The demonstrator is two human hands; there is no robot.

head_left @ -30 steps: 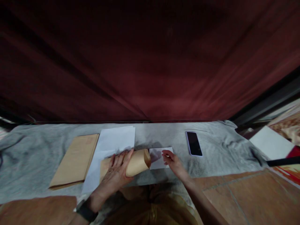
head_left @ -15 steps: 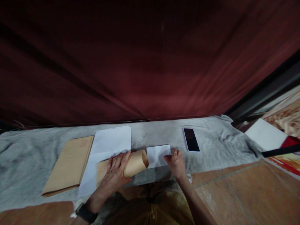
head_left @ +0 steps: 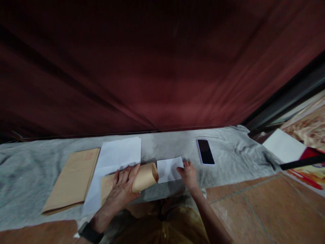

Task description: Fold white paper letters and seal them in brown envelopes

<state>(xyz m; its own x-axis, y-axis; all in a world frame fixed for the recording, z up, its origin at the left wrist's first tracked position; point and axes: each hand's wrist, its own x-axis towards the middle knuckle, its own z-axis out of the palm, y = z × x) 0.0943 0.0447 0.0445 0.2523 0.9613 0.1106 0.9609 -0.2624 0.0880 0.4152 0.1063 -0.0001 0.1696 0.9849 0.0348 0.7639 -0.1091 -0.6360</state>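
left hand: was laid flat with the fingers spread on a brown envelope, pressing it down onto the cloth; a dark watch was worn on the wrist.
brown envelope: was placed near the middle of the cloth, just in front of the person; its left part was flattened under the palm, while its right end was curled up into an open round mouth turned to the right.
right hand: was set with bent fingers on the right edge of a folded white paper; whether the edge was pinched or only touched could not be told.
folded white paper: was lying flat just right of the envelope's open mouth, its left edge touching or nearly touching it.
white sheets: were spread to the far left of the envelope, partly tucked under it.
envelope stack: was kept further left, beside the white sheets, flat on the cloth.
phone: was laid screen up and dark, right of the folded paper and apart from it.
grey cloth: was stretched across the floor under all of these.
red curtain: was hung along the far side.
tiled floor: was seen bare at the near right.
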